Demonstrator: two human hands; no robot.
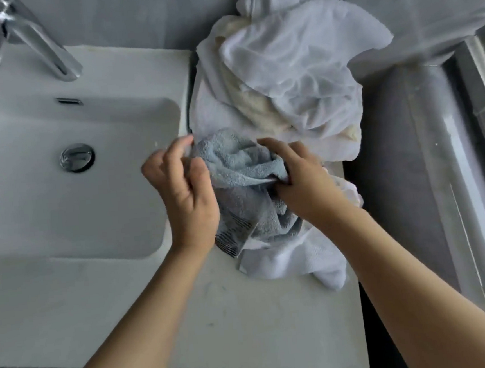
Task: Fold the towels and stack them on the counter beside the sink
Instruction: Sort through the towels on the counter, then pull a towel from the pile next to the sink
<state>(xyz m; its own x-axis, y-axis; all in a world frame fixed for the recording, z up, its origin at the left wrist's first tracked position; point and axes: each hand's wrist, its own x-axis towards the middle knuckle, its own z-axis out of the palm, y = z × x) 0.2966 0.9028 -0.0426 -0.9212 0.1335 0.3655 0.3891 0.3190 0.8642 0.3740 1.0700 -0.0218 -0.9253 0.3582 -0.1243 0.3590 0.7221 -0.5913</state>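
Note:
A crumpled grey-blue towel (239,166) with a dark striped border lies on the white counter (247,324) just right of the sink (59,176). My left hand (183,189) pinches its left edge between thumb and fingers. My right hand (302,175) grips a bunched fold on its right side. Under it lies a white towel (289,262), rumpled, hanging toward the counter's right edge. Behind, a heap of white towels (293,70) with a cream one (255,106) inside leans against the wall.
A chrome faucet (17,36) stands at the sink's back left, and the drain (77,157) is in the basin. A grey ledge and a window frame (468,164) run along the right. Bare counter lies in front of the towels.

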